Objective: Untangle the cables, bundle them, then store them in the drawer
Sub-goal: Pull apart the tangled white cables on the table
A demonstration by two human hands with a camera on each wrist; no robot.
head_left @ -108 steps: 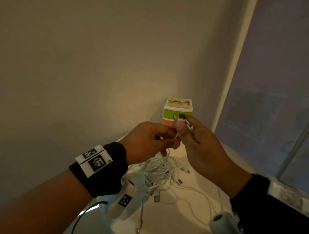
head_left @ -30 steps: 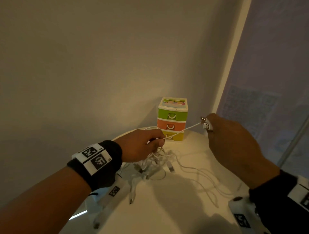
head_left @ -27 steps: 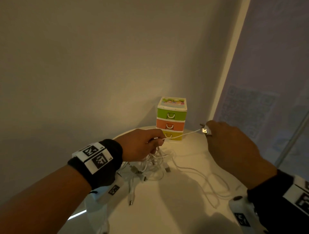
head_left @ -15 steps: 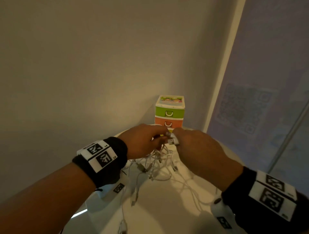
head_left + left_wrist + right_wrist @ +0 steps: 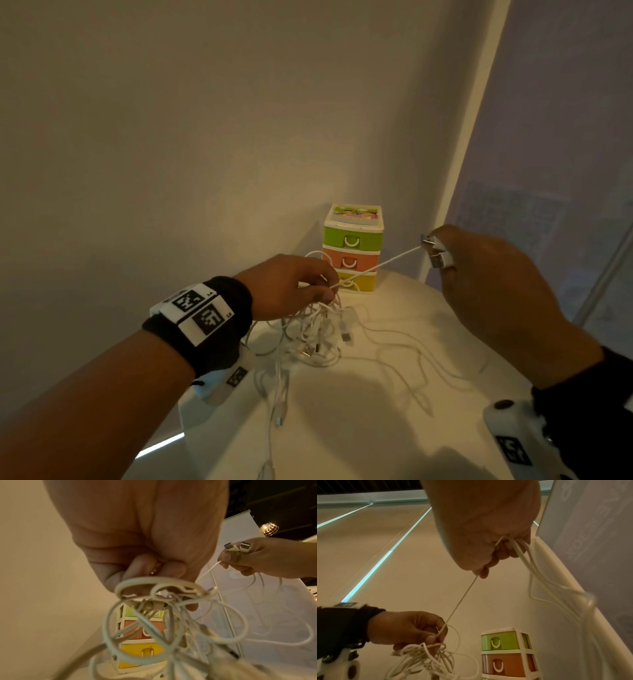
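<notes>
A tangle of white cables hangs from my left hand over the white round table; its fingers pinch the knot. My right hand is raised to the right and grips two USB plugs with their cords. One cord runs taut between the two hands. More cable trails loose from the right hand down to the table. The small drawer unit with green, orange and yellow drawers stands at the back; all drawers look closed.
A beige wall is behind the table, and a pale panel stands at the right. White wrist-mounted devices hang under both wrists. The drawer unit sits close behind the left hand.
Half a second ago the hands met over the tangle. The right hand has since pulled up and to the right with the plugs, drawing one cord taut from the left hand.
</notes>
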